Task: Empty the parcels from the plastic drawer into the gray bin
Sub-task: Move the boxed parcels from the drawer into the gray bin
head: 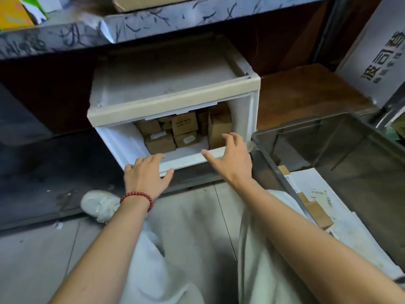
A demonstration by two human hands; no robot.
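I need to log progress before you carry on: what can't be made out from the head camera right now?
- Parcels: how many is unclear; the drawer unit's top hides the rear ones.
- Parcel labels: too small and blurred to read.
- Gray bin: its right side is cut off by the frame edge.
- Left hand: fingertips curl over the drawer front; grip unclear.
- Right hand: contact with the tall parcel uncertain.

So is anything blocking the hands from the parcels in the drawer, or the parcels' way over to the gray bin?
Only the drawer's front wall, where the left hand rests; the right hand is already above it, near the tall parcel. The gray bin sits open right beside the drawer, nothing visible between them.
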